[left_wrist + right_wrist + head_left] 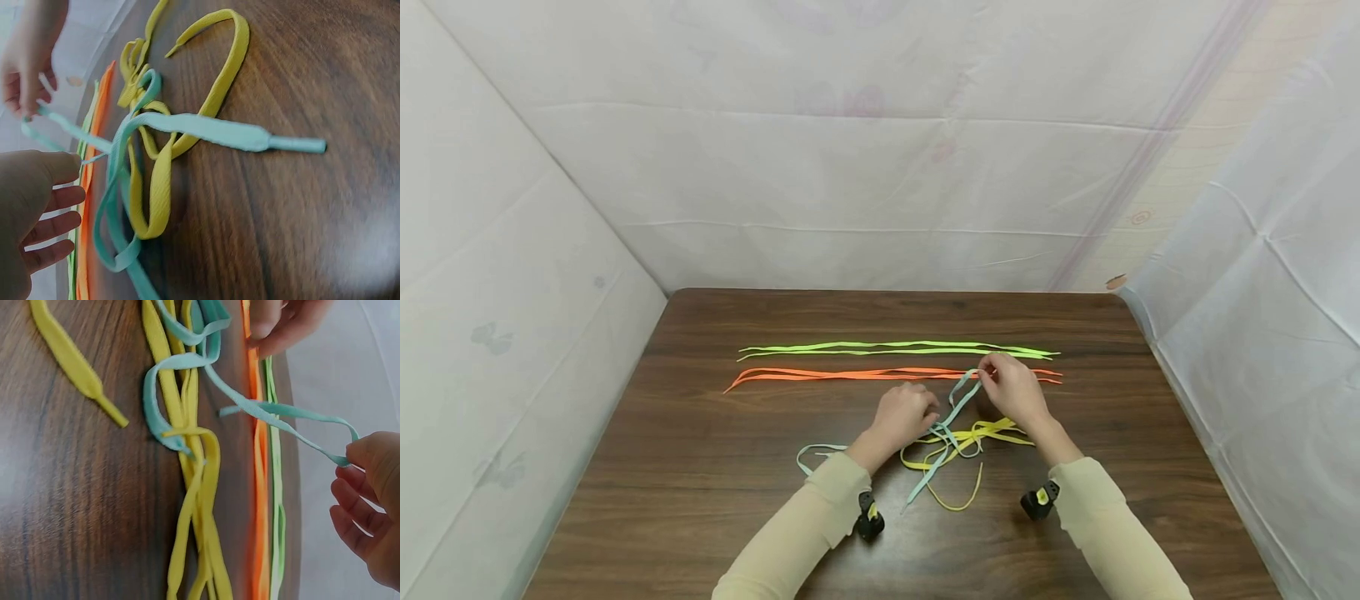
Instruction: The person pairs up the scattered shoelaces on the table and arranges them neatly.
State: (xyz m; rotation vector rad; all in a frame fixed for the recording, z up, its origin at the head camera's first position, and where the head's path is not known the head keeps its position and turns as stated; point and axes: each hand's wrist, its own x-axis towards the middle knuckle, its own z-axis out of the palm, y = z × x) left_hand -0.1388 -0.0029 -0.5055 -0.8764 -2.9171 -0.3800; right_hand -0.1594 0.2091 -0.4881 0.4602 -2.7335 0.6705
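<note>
My right hand (1013, 390) pinches a bend of the pale teal shoelace (957, 408) between thumb and fingertips, lifting it above the table; the right wrist view shows this pinch, with the other fingers (353, 515) loosely curled. The left hand (904, 414) hovers beside the tangle, its fingers (59, 228) relaxed and slightly bent, with no lace visible in its grasp. In the left wrist view a thin teal tip overlaps its thumb. Yellow shoelaces (159, 187) lie tangled with the teal one, whose flat end with a teal aglet (297, 144) extends across the wood.
Orange shoelaces (850, 374) stretch straight across the brown table (700, 500), just beyond the hands. Behind them lie neon green shoelaces (880, 344), likewise straight. White sheeting (880, 192) hangs behind the table and at both sides.
</note>
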